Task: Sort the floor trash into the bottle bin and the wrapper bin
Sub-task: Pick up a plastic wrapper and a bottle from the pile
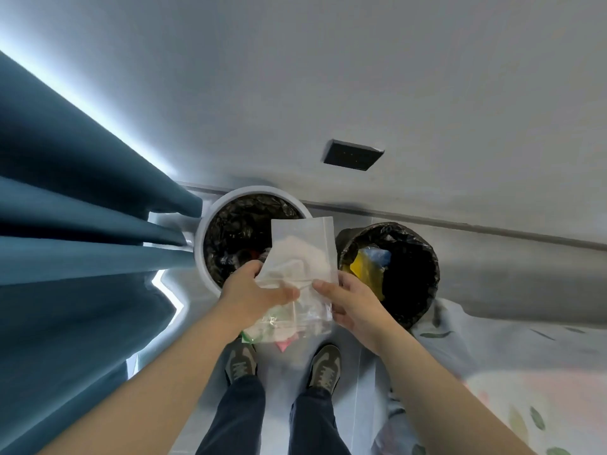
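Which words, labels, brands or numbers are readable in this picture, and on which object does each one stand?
No text can be read here.
Clear plastic wrappers, pinched by the left hand and the right hand: green and pink print near the lower edge, too blurred to read.
Yellow wrapper in the black bin: no legible print.
Dark wall plate: tiny marks, too small to read.

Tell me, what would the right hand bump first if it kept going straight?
The right hand pinches the wrappers, so those go along with it. Its line runs toward the white bin, probably over the open top, though depth is unclear.
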Demonstrator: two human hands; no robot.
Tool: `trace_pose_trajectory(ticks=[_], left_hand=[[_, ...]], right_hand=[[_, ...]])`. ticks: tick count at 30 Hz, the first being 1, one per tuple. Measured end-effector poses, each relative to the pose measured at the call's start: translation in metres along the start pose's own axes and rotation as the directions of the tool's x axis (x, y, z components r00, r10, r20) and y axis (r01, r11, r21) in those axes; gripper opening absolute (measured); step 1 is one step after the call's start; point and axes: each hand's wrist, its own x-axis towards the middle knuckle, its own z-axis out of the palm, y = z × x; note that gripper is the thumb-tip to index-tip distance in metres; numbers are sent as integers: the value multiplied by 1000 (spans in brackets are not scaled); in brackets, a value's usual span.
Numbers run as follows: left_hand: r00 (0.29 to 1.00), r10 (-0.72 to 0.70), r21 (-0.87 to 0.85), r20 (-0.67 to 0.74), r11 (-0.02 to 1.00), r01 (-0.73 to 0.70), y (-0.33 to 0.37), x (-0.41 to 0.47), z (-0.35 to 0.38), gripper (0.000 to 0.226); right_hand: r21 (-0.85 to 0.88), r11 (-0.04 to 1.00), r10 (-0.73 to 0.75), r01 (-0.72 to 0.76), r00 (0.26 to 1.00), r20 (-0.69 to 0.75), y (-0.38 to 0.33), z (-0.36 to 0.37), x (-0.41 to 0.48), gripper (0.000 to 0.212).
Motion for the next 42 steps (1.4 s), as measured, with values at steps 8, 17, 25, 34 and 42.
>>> trace_pose_trajectory(ticks=[8,17,25,34,42], left_hand=[[985,26,69,168,997,-38,22,8,64,51],[992,29,308,119,949,-65,30,24,134,46],[1000,17,367,-26,930,-7,26,40,160,52],[999,32,522,22,852,-38,2,53,169,34],[984,145,729,108,661,-177,-4,58,161,38]], right_hand=[[158,986,-50,54,998,-28,4,-58,-19,33],[199,979,-3,41,982,-187,29,-129,-25,29],[-67,994,11,-83,708,-706,46,-184,-13,18],[-498,862,-328,-98,641,-694,46,-187,28,24],[-836,497,-222,-232,897,-381,62,-173,40,43]])
